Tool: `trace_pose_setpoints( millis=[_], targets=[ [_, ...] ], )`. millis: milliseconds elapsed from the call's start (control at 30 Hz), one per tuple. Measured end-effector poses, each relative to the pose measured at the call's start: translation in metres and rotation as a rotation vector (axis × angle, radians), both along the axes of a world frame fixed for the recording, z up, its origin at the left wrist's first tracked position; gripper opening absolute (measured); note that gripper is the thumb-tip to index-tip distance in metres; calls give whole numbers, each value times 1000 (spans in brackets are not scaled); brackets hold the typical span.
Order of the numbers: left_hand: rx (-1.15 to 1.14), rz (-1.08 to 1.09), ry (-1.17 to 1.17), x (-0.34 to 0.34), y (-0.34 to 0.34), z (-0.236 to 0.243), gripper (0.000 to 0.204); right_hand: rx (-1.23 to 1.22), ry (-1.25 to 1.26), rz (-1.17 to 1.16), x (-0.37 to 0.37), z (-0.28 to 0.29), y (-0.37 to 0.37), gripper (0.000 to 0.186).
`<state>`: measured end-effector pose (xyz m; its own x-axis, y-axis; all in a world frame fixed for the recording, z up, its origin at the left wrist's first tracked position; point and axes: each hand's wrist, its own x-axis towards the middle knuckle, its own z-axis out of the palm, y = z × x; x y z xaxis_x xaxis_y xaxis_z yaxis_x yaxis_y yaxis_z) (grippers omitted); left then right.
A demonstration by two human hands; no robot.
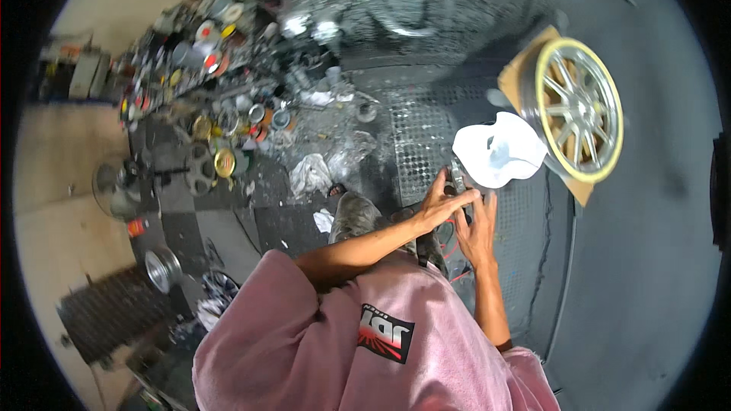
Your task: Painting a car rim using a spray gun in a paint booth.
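Note:
Both of my hands are closed around a metal spray gun (pixel 458 176), much of it hidden by the fingers. My left hand (pixel 440 204) grips it from the left, its fingers stretching across toward the other hand. Close against it, my right hand (pixel 478 230) holds the lower part. Just beyond the gun is a white, lobed piece (pixel 499 151) with a grey patch in its middle; I cannot tell how it is attached. A thin red hose (pixel 451 237) shows below my hands. To the right stands a silver multi-spoke wheel rim (pixel 576 110) with a yellow edge.
Brown cardboard (pixel 525 61) sits behind the rim. A perforated floor mat (pixel 417 137) lies ahead. Cans and bottles crowd a messy bench (pixel 221 61) at far left. A crumpled white rag (pixel 311 175) lies on the floor, and another rim (pixel 163 269) stands at left.

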<state>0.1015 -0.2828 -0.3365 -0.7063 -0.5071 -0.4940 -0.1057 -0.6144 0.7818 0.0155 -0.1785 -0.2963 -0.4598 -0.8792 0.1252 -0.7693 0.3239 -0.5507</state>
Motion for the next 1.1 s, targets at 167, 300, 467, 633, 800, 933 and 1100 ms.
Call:
trace_pose_setpoints(
  millis=[167,300,467,633,800,933,1100],
  targets=[
    [-10,346,-30,109,-98,-56,114,-159,-132,-17,57,18,-86,52],
    [-16,520,-129,208,-174,-53,113,-251,-117,204,123,24,-192,53],
    [1,647,-170,332,-229,-114,110,-67,-97,558,213,-17,-306,36],
    [-105,779,-224,432,-237,-188,86,-68,-219,690,290,-91,-361,25],
    [-120,850,-310,478,-245,-284,56,-142,-444,662,336,-170,-404,15],
    [-135,948,-155,497,-261,-368,56,-156,-457,645,344,-247,-432,14],
    [-120,982,-383,501,-299,-470,70,-251,-458,553,324,-362,-472,13]
  ],
)
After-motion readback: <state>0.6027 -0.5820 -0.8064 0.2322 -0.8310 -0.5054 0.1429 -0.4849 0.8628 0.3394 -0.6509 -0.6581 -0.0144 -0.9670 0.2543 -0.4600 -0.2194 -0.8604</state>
